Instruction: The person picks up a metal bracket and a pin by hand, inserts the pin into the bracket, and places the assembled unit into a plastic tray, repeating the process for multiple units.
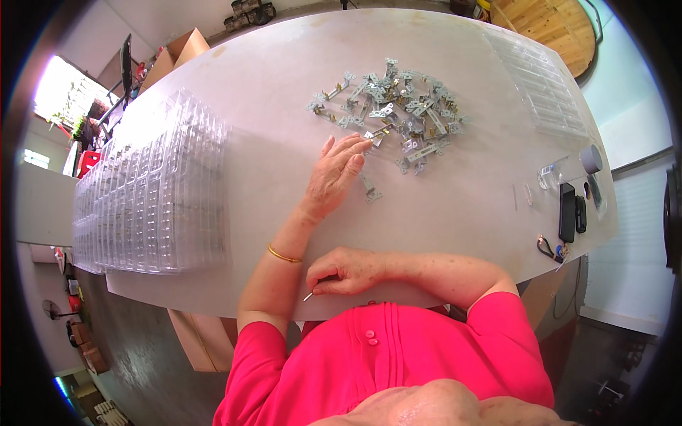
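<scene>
My left hand (337,174) reaches forward over the table to the near left side of a pile of small metal brackets (426,117). Its fingers are stretched out with the thumb apart, and the fingertips meet a shiny bracket (382,132) at the pile's edge. Close to my body, my right hand (346,270) is curled shut on a thin rod, whose pale tip (307,297) sticks out below the fingers; the rest of it is hidden in the fist. One loose bracket (370,188) lies just right of my left hand, apart from the pile.
Stacked clear plastic trays (153,192) stand at the left. Another clear tray (540,85) lies at the far right. Along the right edge are a small clear jar (548,177), a grey round lid (590,159), a black case (566,213) and keys (561,251).
</scene>
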